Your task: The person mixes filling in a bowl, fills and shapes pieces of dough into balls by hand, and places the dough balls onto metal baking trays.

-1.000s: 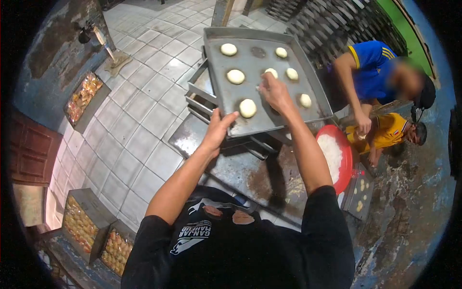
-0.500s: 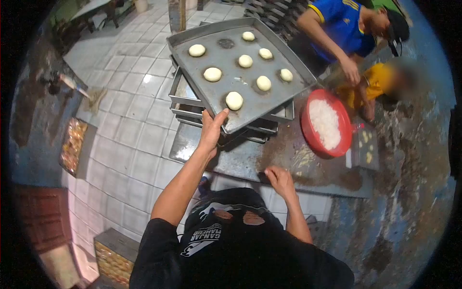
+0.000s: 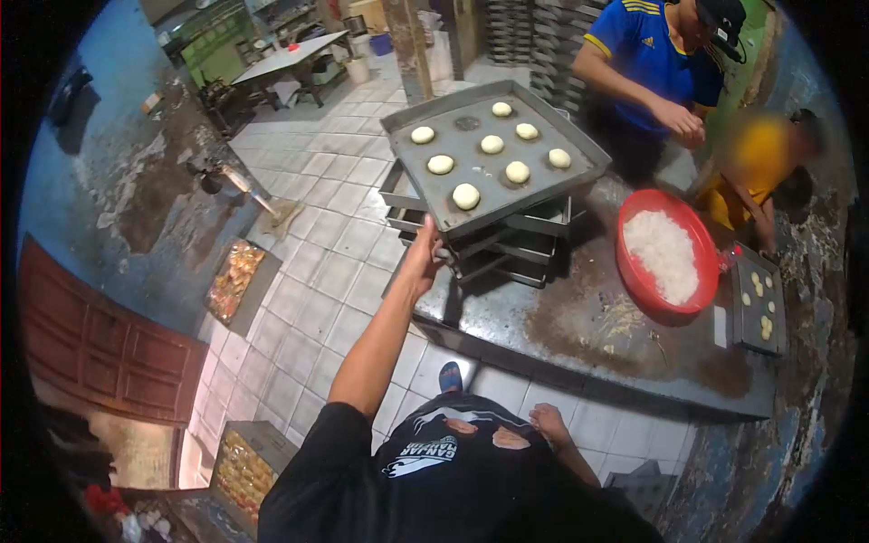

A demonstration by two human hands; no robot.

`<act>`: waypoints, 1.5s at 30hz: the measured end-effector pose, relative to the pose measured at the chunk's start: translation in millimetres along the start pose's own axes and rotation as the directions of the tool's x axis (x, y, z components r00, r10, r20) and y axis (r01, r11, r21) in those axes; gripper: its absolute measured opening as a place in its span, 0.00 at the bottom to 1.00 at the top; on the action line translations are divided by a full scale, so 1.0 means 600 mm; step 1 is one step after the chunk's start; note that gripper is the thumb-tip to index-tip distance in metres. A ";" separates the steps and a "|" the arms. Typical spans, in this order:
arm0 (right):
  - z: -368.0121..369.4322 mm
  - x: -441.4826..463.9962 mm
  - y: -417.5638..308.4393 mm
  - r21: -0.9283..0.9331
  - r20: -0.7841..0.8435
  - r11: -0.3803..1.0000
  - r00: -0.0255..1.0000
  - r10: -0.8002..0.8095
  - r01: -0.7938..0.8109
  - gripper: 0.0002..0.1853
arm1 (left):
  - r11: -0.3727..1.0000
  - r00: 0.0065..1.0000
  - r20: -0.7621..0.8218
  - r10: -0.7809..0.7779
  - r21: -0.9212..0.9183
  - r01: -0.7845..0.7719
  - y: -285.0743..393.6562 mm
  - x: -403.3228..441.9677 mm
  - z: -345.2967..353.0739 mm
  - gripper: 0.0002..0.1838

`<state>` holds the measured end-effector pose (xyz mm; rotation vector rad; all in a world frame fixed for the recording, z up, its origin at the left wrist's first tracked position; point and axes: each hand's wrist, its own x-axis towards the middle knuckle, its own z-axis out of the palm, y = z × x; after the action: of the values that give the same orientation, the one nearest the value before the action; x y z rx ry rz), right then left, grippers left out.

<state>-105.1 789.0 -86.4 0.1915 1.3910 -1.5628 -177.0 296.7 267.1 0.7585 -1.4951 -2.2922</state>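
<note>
A metal baking tray (image 3: 498, 195) with several pale dough balls (image 3: 466, 196) sits askew on top of a stack of similar trays (image 3: 507, 253). At its near corner, my left hand (image 3: 421, 258) touches or nearly touches the outer wall, its thumb stretched up and its fingers apart. The undersides of those fingers are partly hidden. My right hand (image 3: 552, 425) hangs low beside my waist, loosely curled with nothing visible in it, away from the table edge (image 3: 579, 362).
On the table stands a red basin (image 3: 634, 281) of white shredded filling, beside a smaller tray of dough pieces (image 3: 760, 299). A person in a blue shirt (image 3: 634, 54) and another in yellow (image 3: 756, 163) are beyond. Filled boxes (image 3: 237, 281) stand along the left wall.
My view has shifted, showing more of the room. My left hand's hold at the tray corner has loosened, with the tray on the stack. My right hand has drawn back from the table edge.
</note>
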 end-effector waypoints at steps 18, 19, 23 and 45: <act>-0.033 0.000 0.070 -0.955 -0.009 0.296 1.000 0.007 -0.011 0.15 | -0.708 -0.426 0.568 0.704 0.612 -0.352 0.605 -0.580 -0.094 0.13; 0.034 -0.043 0.026 -0.751 -0.250 0.629 0.968 0.011 -0.201 0.18 | -0.731 -0.439 0.587 0.680 0.590 -0.343 0.622 -0.591 -0.112 0.13; 0.118 0.014 0.040 -0.550 -0.216 0.827 0.976 -0.005 -0.117 0.16 | 0.274 0.467 0.181 0.866 0.610 -0.744 0.722 -0.372 -0.305 0.19; 0.127 -0.023 0.187 -0.999 0.013 0.042 0.963 -0.269 0.026 0.13 | 0.997 0.997 0.039 -0.071 0.010 0.070 0.085 -0.030 -0.087 0.38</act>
<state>19.4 751.4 -126.5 -0.7603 2.4127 -0.3019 -134.0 245.5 301.8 0.7853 -1.5185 -2.3667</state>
